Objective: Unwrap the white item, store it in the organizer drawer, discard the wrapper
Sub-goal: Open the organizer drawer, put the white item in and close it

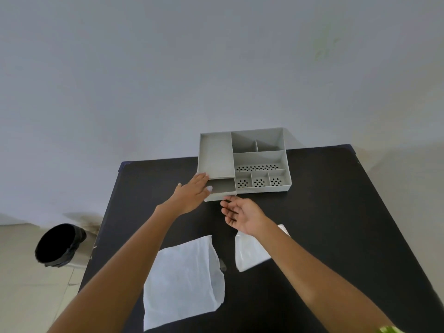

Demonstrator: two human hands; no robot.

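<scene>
A grey organizer with several compartments stands at the far edge of the black table. Its drawer at the front left is pulled partly out and looks empty. My left hand rests flat against the organizer's front left corner, fingers touching the drawer's left side. My right hand hovers palm-up just in front of the drawer with fingers apart, holding nothing. A flat white cloth-like item lies spread on the table near me. A crumpled clear wrapper lies to its right, partly under my right forearm.
The black table has bare surface to the right of the organizer and wrapper. A black bin stands on the tiled floor to the left of the table. A pale wall rises behind the organizer.
</scene>
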